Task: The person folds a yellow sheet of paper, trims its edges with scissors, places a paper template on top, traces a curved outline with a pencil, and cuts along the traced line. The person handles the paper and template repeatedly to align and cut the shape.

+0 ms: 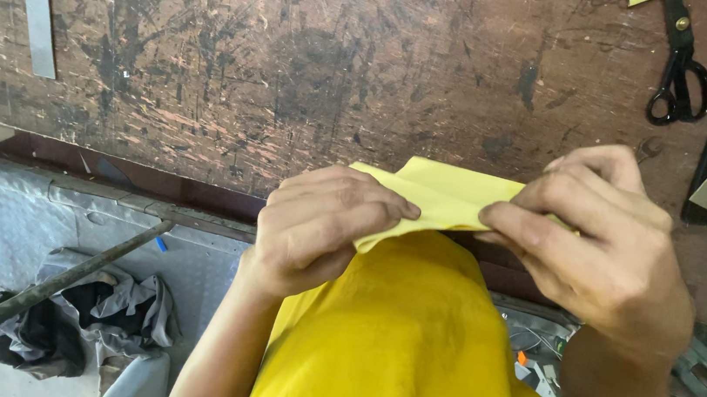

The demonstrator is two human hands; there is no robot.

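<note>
Both of your hands are pinching one folded yellow paper just above the near edge of the tabletop. Your left hand is clamping its left end, your right hand its right end. The scratched brown wood beyond is lying mostly open; black scissors and a metal strip are sitting well apart at the far corners.
</note>
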